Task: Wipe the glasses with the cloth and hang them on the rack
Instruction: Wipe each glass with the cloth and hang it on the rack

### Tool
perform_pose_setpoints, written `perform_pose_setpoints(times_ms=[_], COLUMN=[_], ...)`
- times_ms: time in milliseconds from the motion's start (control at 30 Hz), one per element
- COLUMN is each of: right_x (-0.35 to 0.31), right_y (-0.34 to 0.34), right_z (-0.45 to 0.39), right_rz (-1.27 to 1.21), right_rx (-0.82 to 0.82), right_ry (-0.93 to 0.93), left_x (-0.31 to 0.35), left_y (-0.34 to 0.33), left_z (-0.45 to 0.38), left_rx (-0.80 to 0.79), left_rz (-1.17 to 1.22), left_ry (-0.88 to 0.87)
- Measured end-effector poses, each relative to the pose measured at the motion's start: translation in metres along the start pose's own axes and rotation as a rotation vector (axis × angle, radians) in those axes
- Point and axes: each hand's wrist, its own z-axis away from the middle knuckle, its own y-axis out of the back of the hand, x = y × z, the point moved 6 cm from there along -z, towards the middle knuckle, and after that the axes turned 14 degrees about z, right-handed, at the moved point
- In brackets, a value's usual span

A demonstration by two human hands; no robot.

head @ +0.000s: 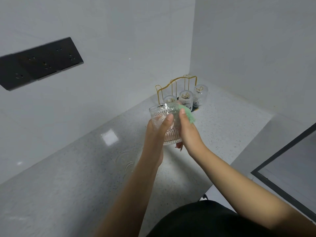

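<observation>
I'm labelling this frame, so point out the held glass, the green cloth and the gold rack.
held glass [164, 117]: head view, on its ribbed side wall.
green cloth [188, 113]: head view, on the fold showing above the right thumb.
gold rack [177, 81]: head view, on the arched top wire.

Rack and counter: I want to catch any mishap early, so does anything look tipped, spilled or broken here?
Nothing stands out. Three glasses hang upside down on the gold rack. Another glass waits on the counter. The left hand holds a glass while the right hand presses the green cloth against it.
</observation>
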Motion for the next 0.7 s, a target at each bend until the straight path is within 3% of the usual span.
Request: perform_pose_setpoints(times_ms=[67, 200, 300, 500, 700], right_x=[0.006, -0.014, -0.022, -0.010, -0.018], right_y=[0.000, -0.009, -0.009, 0.003, -0.010], right_z=[-0.001, 0.013, 0.015, 0.002, 0.016], right_rz=[-0.010, 0.018, 0.082, -0.049, 0.029], right_rx=[-0.008, 0.045, 0.104, 0.064, 0.095], right_ry=[-0.043, 0.269, 0.382, 0.081, 0.358], left_x=[0.001, 0.005, 0.004, 0.005, 0.005], left_y=[0.000, 0.016, 0.015, 0.000, 0.015], left_z=[-0.001, -0.008, -0.005, -0.004, -0.015], left_rx=[0.009, 0.196, 0.217, 0.073, 0.179], left_rz=[-0.023, -0.143, -0.094, -0.070, -0.205], left_ry=[-0.008, -0.014, 0.025, 0.007, -0.012])
